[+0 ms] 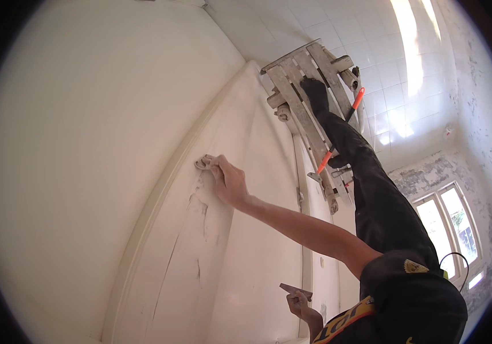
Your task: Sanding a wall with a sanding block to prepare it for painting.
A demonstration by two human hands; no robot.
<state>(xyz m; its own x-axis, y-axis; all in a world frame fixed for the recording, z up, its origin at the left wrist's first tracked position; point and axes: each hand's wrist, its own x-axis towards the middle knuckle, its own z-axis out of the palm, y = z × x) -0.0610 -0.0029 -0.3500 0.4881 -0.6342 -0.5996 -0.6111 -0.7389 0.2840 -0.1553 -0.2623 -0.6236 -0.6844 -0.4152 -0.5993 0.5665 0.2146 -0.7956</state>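
My right hand (230,179) reaches out to the pale wall (200,252). Its fingers are closed on a small, whitish-smeared thing (204,163) pressed against the surface; its kind is unclear. Just below that spot run grey, rough patches and dark cracks (199,212). Close to my chest, my left hand (299,307) grips a flat-bladed putty knife (296,291), the blade pointing away from the fingers.
One foot (313,89) stands on a slatted wooden platform (292,86) with log ends under it. On its slats lies a long scraper (340,135) with orange ends. A tiled floor (392,92) lies beyond; a window (446,221) is at right.
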